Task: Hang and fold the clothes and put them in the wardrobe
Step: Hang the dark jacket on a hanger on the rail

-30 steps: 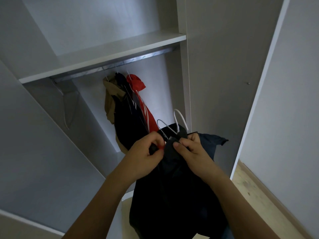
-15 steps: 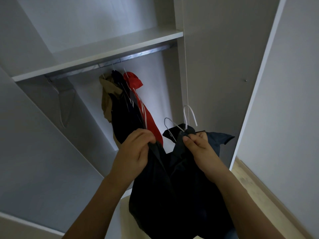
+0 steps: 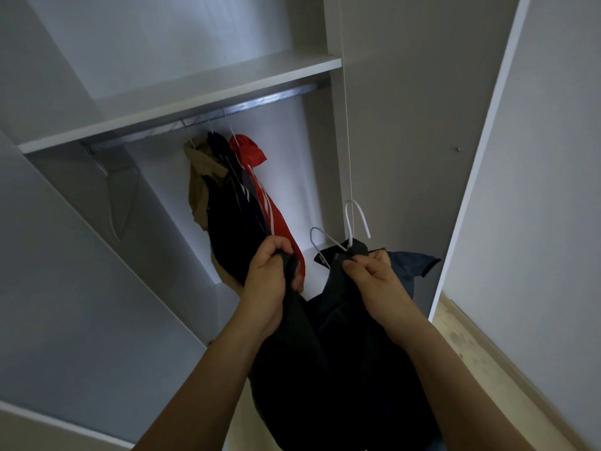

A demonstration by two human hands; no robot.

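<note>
Hands work below the metal wardrobe rail (image 3: 208, 113): the left hand (image 3: 270, 281) and right hand (image 3: 374, 281) each pinch an edge of the dark zip-front jacket (image 3: 341, 353), probably spreading it to settle on its white wire hanger (image 3: 353, 222).

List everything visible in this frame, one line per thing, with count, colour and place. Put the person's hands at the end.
dark garment: one, black, held up in front of the wardrobe, hanging down between the forearms
white hangers: two hooks, white, sticking up from the dark garment's top
blue garment: one, dark blue, behind the right hand
hanging clothes: three, tan, navy and red, on the rail
rail: one, metal, under the shelf
shelf: one, white, upper wardrobe
empty hanger: one, grey, left end of the rail
floor: light wood, lower right
left hand: grips the dark garment's left edge
right hand: pinches the dark garment's collar
</note>
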